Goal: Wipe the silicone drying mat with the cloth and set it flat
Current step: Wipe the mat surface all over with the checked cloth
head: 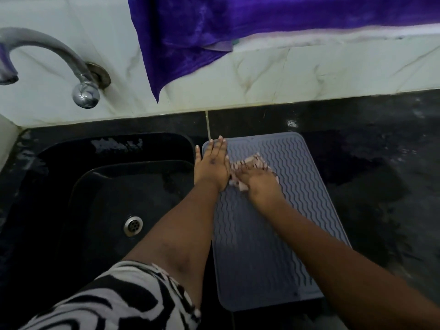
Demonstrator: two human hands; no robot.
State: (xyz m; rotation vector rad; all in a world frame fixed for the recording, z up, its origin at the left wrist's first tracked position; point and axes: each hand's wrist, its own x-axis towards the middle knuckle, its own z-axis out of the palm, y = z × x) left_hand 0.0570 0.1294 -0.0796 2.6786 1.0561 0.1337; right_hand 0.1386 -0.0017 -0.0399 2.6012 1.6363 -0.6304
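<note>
While the black counter [357,163] fills the right of the frame and the sink [95,186] the left, the mat [273,234] lies flat at centre. Left hand [212,165] presses spread on its upper left corner. Right hand [258,179] clutches the cloth [256,161] just beside.

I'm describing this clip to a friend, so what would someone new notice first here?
First, the two hands meeting on the grey ribbed mat on the dark counter: the left hand pressed flat at its far left corner, the right hand in a grip on a striped cloth. Next, the bright purple fabric draped over the marble wall, and the black sink with its chrome tap to the left.
</note>
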